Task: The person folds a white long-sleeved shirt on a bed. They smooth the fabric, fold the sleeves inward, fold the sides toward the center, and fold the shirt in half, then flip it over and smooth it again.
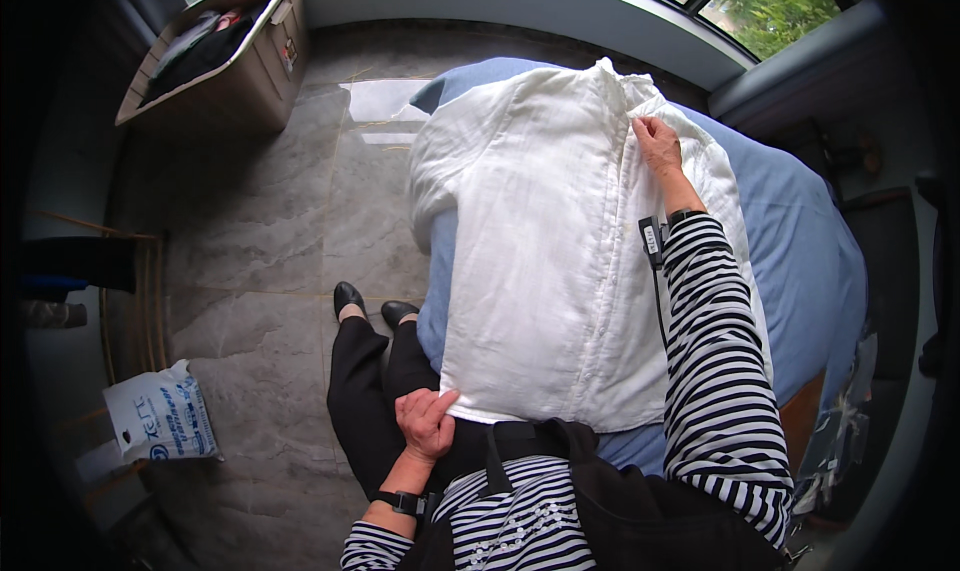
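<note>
A white button-front shirt (540, 241) lies spread over a blue cloth (795, 226) that covers a table or board before me. Its collar points away from me and its hem lies near my waist. My left hand (429, 422) pinches the hem's left corner between thumb and fingers. Up near the collar, my right hand (660, 145) grips the fabric beside the button placket. One short sleeve hangs over the left edge of the blue cloth. My right forearm lies above the shirt's right side and hides part of it.
A large plastic bin (277, 61) with clothes in it stands at the upper left by the window. On the left, a white printed bag (161, 413) stands near the tiled floor. Clear plastic packaging (840, 436) hangs at the lower right, near a dark chair (885, 271).
</note>
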